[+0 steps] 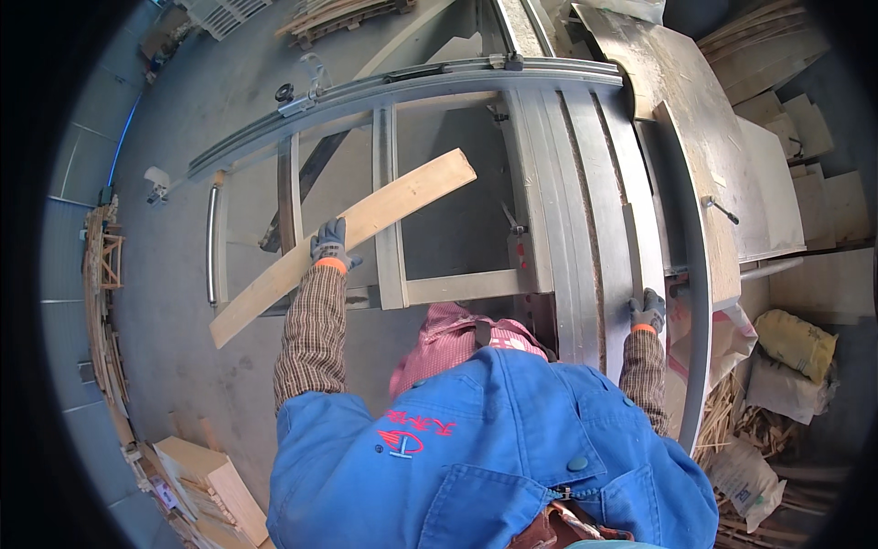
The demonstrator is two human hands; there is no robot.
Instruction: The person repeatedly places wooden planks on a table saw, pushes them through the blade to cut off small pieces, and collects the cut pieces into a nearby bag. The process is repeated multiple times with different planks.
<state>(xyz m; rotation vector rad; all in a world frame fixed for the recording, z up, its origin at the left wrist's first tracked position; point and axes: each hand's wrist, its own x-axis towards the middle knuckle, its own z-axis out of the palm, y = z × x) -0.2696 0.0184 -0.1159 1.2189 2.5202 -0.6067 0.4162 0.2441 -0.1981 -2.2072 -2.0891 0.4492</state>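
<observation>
My gloved left hand point(332, 245) grips a long pale wooden board point(405, 189) near its middle. The board slants over the open outrigger frame point(392, 247) of a sliding table saw, its far end up to the right. My gloved right hand point(647, 311) is down at the near end of a narrow strip point(632, 240), fingers closed around that end. This strip lies lengthwise on the saw's metal sliding table point(569, 206). Right of it, a long rip fence point(693, 274) runs along the table. Any saw blade is hard to make out.
A crosscut fence point(411, 79) with a stop point(298, 103) spans the frame's far side. On the saw's right table lies a handled tool point(720, 209). Wood offcuts point(717, 412) and sacks point(796, 343) are at the right. Stacked panels point(212, 487) stand at lower left.
</observation>
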